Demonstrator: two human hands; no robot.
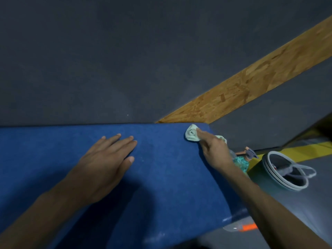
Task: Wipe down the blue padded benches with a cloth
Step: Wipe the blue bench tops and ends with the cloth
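In the head view, a blue padded bench (161, 177) is seen from above, filling the lower left and middle of the frame, with its far right corner lying near the centre right. The left hand (106, 162) is laid flat on the bench top, palm down, its fingers straight and held close together, pointing toward the far edge; nothing is held in it. The right hand (213, 150) is stretched to the far right corner of the bench, where a pale, crumpled cloth (192, 133) is gripped in its curled fingers and pressed against the blue surface just beside the corner; a further fold of the cloth is seen behind the knuckles. Dark grey flooring (107, 60) is spread beyond the bench, crossed on the right by a slanted strip of wood-chip board (251, 83). To the right of the bench, a grey bucket (280, 171) with a light rim is stood on the floor, and a clear bottle with greenish liquid (241, 161) is partly hidden behind the right wrist, just beside the bucket. A yellow stripe (305, 150) is marked on the floor beyond the bucket.
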